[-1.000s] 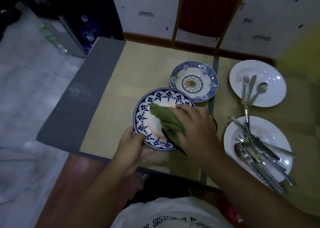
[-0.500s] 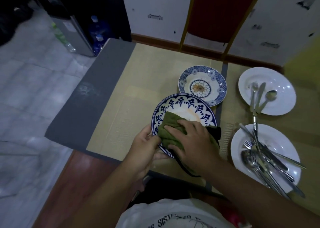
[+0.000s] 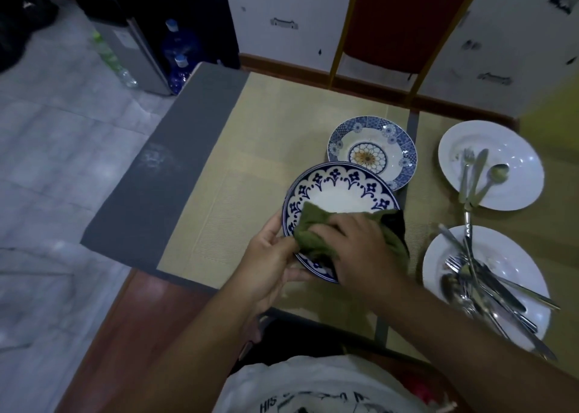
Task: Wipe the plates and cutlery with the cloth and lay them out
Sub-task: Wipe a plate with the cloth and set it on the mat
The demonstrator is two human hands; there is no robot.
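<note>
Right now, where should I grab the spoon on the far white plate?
Probably pinch the thin handle of the spoon, coming from its right: the knife and fork crowd its left, and its bowl lies in the well of the far white plate.

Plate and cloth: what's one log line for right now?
step: wiping plate | left grip: holds plate rim | right grip: presses cloth on plate | cutlery: on white plates
</note>
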